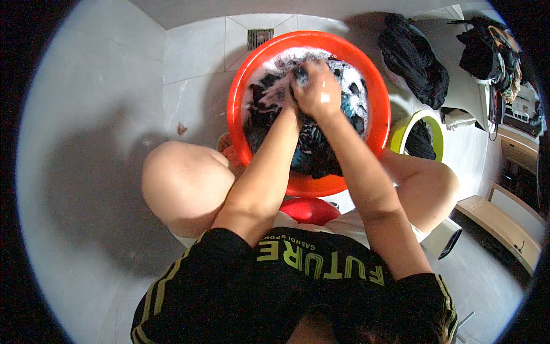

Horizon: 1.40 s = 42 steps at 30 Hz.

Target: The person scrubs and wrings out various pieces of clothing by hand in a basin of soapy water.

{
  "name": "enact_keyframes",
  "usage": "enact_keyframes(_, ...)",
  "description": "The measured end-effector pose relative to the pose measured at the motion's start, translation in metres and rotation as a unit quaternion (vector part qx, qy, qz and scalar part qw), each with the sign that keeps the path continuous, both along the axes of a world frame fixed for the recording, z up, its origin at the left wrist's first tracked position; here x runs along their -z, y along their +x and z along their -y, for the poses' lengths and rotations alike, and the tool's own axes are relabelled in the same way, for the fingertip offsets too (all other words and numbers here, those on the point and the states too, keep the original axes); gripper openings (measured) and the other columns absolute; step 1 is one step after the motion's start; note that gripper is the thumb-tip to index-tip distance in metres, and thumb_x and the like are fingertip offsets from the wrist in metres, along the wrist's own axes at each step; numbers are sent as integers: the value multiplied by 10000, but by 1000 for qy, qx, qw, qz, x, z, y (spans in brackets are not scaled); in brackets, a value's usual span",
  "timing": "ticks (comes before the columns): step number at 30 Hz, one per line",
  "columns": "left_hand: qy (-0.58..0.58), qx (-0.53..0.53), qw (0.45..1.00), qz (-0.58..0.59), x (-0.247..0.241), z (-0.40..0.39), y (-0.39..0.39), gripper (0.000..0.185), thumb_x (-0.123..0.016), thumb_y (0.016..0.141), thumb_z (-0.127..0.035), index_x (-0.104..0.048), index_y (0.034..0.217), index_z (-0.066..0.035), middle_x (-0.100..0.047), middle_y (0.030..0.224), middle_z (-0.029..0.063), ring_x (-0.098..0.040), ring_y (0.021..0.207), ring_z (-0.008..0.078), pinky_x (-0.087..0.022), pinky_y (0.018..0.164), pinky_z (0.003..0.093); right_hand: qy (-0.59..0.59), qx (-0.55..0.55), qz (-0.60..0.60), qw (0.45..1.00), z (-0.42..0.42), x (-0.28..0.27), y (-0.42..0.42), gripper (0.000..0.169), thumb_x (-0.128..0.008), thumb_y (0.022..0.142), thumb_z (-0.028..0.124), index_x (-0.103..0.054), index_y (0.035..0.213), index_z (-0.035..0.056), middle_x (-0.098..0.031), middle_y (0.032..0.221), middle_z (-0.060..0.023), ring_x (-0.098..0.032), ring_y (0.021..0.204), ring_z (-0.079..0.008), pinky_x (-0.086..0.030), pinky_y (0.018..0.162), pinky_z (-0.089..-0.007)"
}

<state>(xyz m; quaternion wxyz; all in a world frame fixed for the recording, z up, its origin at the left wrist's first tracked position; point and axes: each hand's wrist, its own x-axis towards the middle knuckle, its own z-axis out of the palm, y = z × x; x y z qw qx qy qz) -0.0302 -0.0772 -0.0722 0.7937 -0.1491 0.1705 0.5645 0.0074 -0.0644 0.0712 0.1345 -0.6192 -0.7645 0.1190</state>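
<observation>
A round red plastic basin stands between my knees, holding soapy water with white foam and dark wet clothes. Both hands are together over its upper middle. My right hand is curled around a bunch of dark wet cloth and is slightly blurred. Beside it on the left, my left hand is largely hidden by foam, the cloth and my right hand, so its fingers cannot be made out. A red seat or bowl shows below the basin.
A floor drain lies beyond the basin. On the right are a yellow-green basket with dark clothes, a heap of black clothes, and more garments on a white surface. A grey wall rises on the left.
</observation>
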Motion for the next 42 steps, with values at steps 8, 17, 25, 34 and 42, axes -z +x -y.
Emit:
enact_keyframes(8,-17,134,869,-477,-57,-12,-3,491,-563,857,-305,-467,1271,-60,-514,1207,148,-508,1092,250,-422,919,391,-290,155,-265,907,-117,104,126,612,-720,713,431,-582,1129,4,-646,1023,-202,-631,943,-338,-487,844,-404)
enact_keyframes(17,-133,166,710,-672,-12,-19,-7,731,-634,818,-291,-245,1433,-222,-182,1388,226,-265,1292,329,-306,1037,439,-118,-340,318,877,-24,191,72,416,-437,906,267,-478,1297,133,-301,1461,-97,-492,1169,-289,-508,821,-403)
enact_keyframes(25,-143,138,760,-619,-7,-28,-5,770,-502,860,-505,-184,1455,-135,-238,1414,183,-307,1291,314,-283,1048,420,-343,-50,-325,880,-77,91,79,326,-454,751,-17,-628,1027,-12,-614,1142,-98,-565,1087,-233,-402,972,-331)
enact_keyframes(34,34,-4,996,-87,-64,-29,-16,543,-400,891,-532,-535,1159,-80,-617,1043,142,-592,956,292,-480,856,432,-141,-2,-406,903,22,-53,84,492,-475,627,-24,-645,1077,80,-586,1178,-146,-500,1159,-283,-343,1028,-372)
enact_keyframes(42,104,-8,994,16,2,-15,11,424,-364,941,-404,-545,1173,-99,-599,1134,93,-568,997,248,-441,903,392,126,-38,-34,991,43,-8,17,575,-692,718,413,-536,1227,196,-522,1152,-146,-523,1015,-369,-437,866,-470)
